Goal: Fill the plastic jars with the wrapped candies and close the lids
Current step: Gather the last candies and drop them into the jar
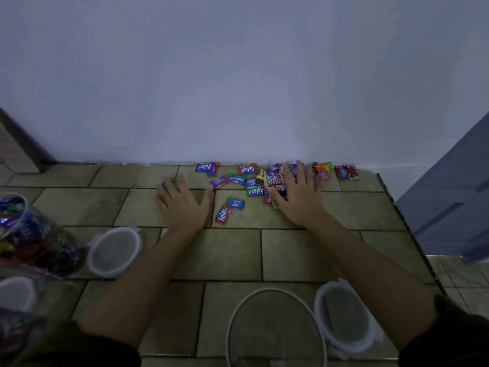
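Observation:
Several wrapped candies [247,181] lie scattered on the tiled counter along the wall. My left hand [182,201] lies flat at their left end, fingers spread over a green and blue candy [170,184]. My right hand [299,193] rests palm down on the right part of the pile, covering some candies. An empty clear plastic jar [275,329] stands open at the near edge between my forearms. A jar full of candies [31,239] stands at the left, and another filled jar [18,324] sits below it.
One clear lid [114,251] lies beside the filled jar and another lid [345,316] lies right of the empty jar. The counter's edge [407,226] drops off at the right, with a grey door [455,197] beyond. A wall [238,88] closes the back.

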